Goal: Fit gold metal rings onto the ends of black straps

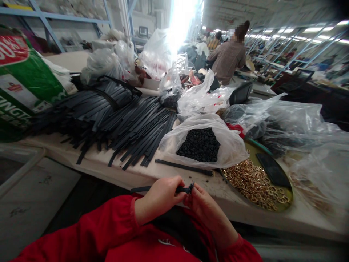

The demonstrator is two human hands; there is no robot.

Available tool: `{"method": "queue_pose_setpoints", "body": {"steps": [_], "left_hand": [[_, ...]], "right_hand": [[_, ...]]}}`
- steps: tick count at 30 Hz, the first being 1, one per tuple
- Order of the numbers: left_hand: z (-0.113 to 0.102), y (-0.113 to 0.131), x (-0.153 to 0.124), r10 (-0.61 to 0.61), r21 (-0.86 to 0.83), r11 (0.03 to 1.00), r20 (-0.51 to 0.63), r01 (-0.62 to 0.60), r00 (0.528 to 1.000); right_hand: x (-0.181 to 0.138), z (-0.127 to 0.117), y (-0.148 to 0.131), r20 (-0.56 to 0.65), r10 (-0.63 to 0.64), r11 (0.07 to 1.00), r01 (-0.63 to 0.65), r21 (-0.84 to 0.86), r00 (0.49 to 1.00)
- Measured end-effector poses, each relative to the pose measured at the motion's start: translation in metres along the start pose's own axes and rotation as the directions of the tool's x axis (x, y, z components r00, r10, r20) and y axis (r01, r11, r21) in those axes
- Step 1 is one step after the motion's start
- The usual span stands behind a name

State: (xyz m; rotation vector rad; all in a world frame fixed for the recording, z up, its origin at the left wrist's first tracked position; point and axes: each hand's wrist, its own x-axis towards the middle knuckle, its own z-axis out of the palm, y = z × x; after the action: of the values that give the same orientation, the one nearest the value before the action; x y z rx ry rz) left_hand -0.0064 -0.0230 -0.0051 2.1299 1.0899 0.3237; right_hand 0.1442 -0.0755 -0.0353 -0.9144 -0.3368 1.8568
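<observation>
My left hand (pixel 163 196) is closed around a black strap (pixel 140 189), whose tail sticks out to the left past my wrist. At the strap's other end, the fingers of my right hand (pixel 203 205) pinch a small dark piece (pixel 191 187), too small to make out clearly. Both hands are close together in front of the table's near edge. Just beyond them a single black strap (pixel 184 167) lies flat, with a small brass-coloured bit at its right end. A plastic bag (pixel 234 145) full of small black loops (pixel 200 145) stands open behind that strap.
Bundles of black straps (pixel 136 127) cover the table's left side. To the right, a round tray (pixel 289 189) holds gold-coloured buckles (pixel 252 178) and a dark phone-like slab (pixel 273 170). A green printed bag (pixel 27 80) stands far left. A person (pixel 229 60) is farther back.
</observation>
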Motion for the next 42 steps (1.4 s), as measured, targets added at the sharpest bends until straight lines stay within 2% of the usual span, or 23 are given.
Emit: {"method": "queue_pose_setpoints", "body": {"steps": [4, 8, 11, 17, 21, 23, 25, 27, 29, 31, 32, 35, 37, 40, 42], "left_hand": [[0.001, -0.002, -0.004, 0.016, 0.012, 1.000, -0.002, -0.016, 1.000], [0.001, -0.005, -0.004, -0.028, -0.158, 0.987, 0.042, 0.034, 0.999], [0.002, -0.007, -0.002, -0.073, -0.264, 0.961, 0.065, 0.088, 0.995], [0.002, -0.008, -0.001, -0.098, -0.279, 0.954, 0.072, 0.114, 0.993], [0.001, -0.011, 0.001, -0.087, -0.283, 0.953, 0.093, 0.110, 0.992], [0.003, -0.015, 0.003, -0.075, -0.317, 0.942, 0.115, 0.108, 0.991], [0.005, -0.018, 0.006, -0.078, -0.403, 0.906, 0.146, 0.131, 0.986], [0.009, -0.022, 0.008, -0.098, -0.546, 0.816, 0.193, 0.190, 0.976], [0.011, -0.023, 0.009, -0.116, -0.655, 0.715, 0.236, 0.246, 0.965], [0.012, -0.024, 0.009, -0.118, -0.668, 0.703, 0.229, 0.244, 0.966], [0.012, -0.023, 0.009, -0.114, -0.645, 0.730, 0.207, 0.224, 0.972], [0.010, -0.022, 0.008, -0.098, -0.580, 0.796, 0.159, 0.173, 0.982], [0.009, -0.021, 0.008, -0.099, -0.580, 0.793, 0.178, 0.186, 0.979], [0.005, -0.017, 0.006, -0.078, -0.533, 0.828, 0.195, 0.173, 0.978], [0.004, -0.012, 0.003, -0.058, -0.420, 0.899, 0.163, 0.123, 0.985]], "right_hand": [[0.000, 0.001, 0.001, -0.032, -0.004, 0.999, 0.005, 0.036, 0.999], [0.000, 0.000, 0.001, -0.063, -0.118, 0.993, 0.120, 0.023, 0.991], [0.001, 0.000, 0.002, -0.049, -0.147, 0.988, 0.144, -0.057, 0.988], [0.001, 0.002, -0.001, -0.028, -0.013, 0.943, 0.003, -0.333, 1.000], [0.003, 0.002, -0.002, -0.057, -0.021, 0.901, -0.006, -0.434, 0.998], [0.005, 0.000, -0.001, -0.070, -0.025, 0.921, -0.005, -0.391, 0.997], [0.006, -0.003, 0.001, -0.068, 0.002, 0.964, -0.020, -0.264, 0.998], [0.008, -0.005, 0.002, -0.046, 0.048, 0.991, -0.053, -0.127, 0.998], [0.008, -0.006, 0.003, -0.032, 0.084, 0.994, -0.086, -0.071, 0.996], [0.009, -0.006, 0.002, -0.073, 0.039, 0.985, -0.051, -0.168, 0.997], [0.009, -0.006, 0.002, -0.110, -0.035, 0.963, 0.004, -0.271, 0.993], [0.008, -0.006, -0.002, -0.134, -0.284, 0.791, 0.152, -0.592, 0.949], [0.007, -0.008, -0.004, -0.105, -0.273, 0.744, 0.141, -0.653, 0.956], [0.004, -0.011, -0.004, -0.087, -0.162, 0.750, 0.066, -0.658, 0.983], [0.001, -0.013, -0.001, -0.060, -0.228, 0.660, 0.109, -0.743, 0.972]]}}
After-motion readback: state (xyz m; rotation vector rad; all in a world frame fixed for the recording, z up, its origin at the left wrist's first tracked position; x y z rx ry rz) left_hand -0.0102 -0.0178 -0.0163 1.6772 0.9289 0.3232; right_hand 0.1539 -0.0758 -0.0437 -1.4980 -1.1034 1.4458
